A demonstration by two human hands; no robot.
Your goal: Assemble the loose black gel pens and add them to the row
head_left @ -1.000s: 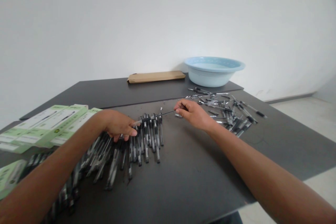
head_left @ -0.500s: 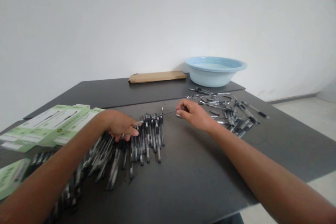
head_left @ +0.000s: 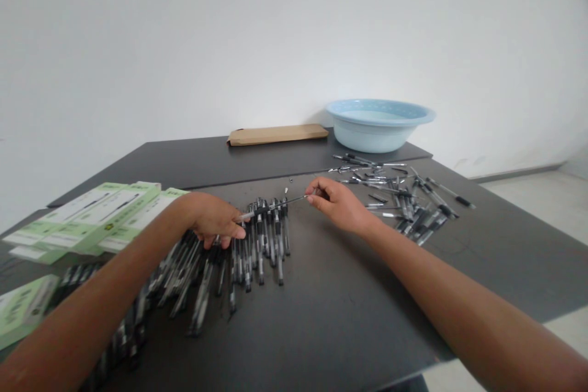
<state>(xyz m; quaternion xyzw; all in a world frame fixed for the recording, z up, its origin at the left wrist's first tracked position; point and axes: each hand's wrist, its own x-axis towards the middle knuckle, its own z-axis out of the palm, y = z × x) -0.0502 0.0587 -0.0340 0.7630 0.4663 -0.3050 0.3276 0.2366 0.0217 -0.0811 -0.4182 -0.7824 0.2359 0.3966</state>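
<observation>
My left hand [head_left: 215, 218] is closed around the rear of a clear pen barrel [head_left: 261, 211] with a black grip, pointing right. From the barrel's front a thin dark pen refill [head_left: 292, 199] reaches across to my right hand [head_left: 336, 203], whose thumb and forefinger pinch its far end. How much of the refill lies inside the barrel I cannot tell. Below my left hand lie rows of clear pens [head_left: 271, 245] with black grips, partly hidden by my left arm. Two tiny pen tips [head_left: 286, 190] rest on the table just behind the refill.
Loose pens and pen parts [head_left: 408, 205] are scattered on the right of the dark table [head_left: 316, 306]. Green and white pen boxes [head_left: 87, 214] lie at the left, with another green box [head_left: 27, 306] nearer. A flat cardboard piece [head_left: 278, 134] and a blue basin [head_left: 379, 135] sit at the back.
My hands hold nearly the same pose, the pen barrel and refill still between them. The whole view has shifted slightly, so things appear a little further right.
</observation>
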